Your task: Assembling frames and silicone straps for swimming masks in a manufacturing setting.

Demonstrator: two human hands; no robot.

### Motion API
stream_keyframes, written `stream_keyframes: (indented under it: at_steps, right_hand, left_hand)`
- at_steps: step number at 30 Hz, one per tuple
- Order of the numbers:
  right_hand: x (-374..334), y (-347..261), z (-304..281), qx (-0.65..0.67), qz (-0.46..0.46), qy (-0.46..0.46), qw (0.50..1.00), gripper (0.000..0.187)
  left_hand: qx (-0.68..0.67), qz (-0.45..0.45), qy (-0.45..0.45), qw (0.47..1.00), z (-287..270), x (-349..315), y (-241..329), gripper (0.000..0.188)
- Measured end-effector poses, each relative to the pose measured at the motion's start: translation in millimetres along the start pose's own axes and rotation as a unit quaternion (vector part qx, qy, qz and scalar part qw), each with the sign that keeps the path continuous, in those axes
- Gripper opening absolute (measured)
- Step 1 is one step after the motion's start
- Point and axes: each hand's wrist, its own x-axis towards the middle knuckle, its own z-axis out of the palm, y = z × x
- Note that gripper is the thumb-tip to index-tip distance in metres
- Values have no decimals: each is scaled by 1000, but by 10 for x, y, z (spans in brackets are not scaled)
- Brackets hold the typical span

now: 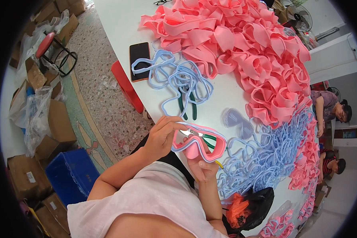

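Both hands hold a pink diving-mask skirt (220,148) with a light-blue frame along its edge, over the near table edge. My left hand (162,137) is closed, fingers and thumb pinching its left rim. My right hand (202,166) grips it from below, by the pink nose pocket (192,150). Through the openings a green-handled tool (209,139) shows, partly hidden; whether a hand touches it I cannot tell. Farther off, green-handled pliers (193,105) lie partly under a loose bundle of light-blue frames (168,79). Clear lens pieces (238,122) lie to the right.
A large heap of pink skirts (261,47) covers the far table, with a pile of blue frames (261,154) at right. A phone (140,59) lies at left. A black bag (260,206) sits near my right arm. Red stool (127,87), blue crate (73,174) and cartons stand left; two people work at right.
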Motion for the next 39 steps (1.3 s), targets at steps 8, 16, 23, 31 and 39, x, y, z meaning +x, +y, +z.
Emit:
stream_keyframes:
  at_steps: [8, 16, 23, 31, 39]
  right_hand:
    - [86, 194, 12, -273, -134, 88, 949, 77]
    - [206, 347, 74, -310, -245, 179, 901, 40]
    - [196, 415, -118, -246, -248, 177, 920, 39]
    - [31, 245, -55, -188, -126, 86, 970, 64]
    - [33, 209, -91, -59, -108, -46, 991, 79]
  left_hand:
    - [2, 15, 11, 1000, 42, -3, -21, 25]
    - [-10, -16, -3, 1000, 113, -32, 36, 19]
    - [-20, 13, -8, 1000, 189, -39, -3, 36]
    - [-17, 8, 0, 1000, 147, -19, 4, 26]
    - [-28, 3, -14, 1000, 125, 20, 104, 21]
